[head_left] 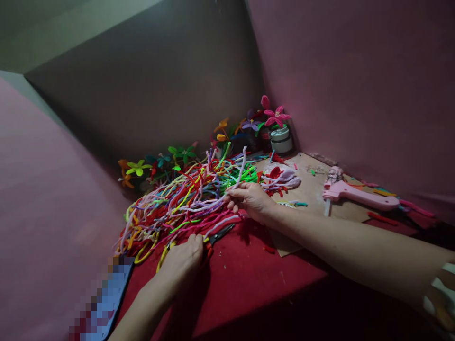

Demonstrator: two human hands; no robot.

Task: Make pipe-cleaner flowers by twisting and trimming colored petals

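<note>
A big heap of coloured pipe cleaners [185, 199] lies on the red cloth [249, 279] in a corner. My right hand [250, 199] reaches into the heap's right side, fingers pinched round a pale purple pipe cleaner [213, 204]. My left hand [183, 258] rests palm down at the heap's near edge, its fingers curled over the handles of a pair of scissors [220, 233] whose dark blades point right.
Finished pipe-cleaner flowers [177, 156] line the back wall, with a pink one [275, 116] above a white jar [281, 139]. A pink glue gun [355, 193] lies on a cardboard sheet [313, 189] at right. Pink walls close in left and right.
</note>
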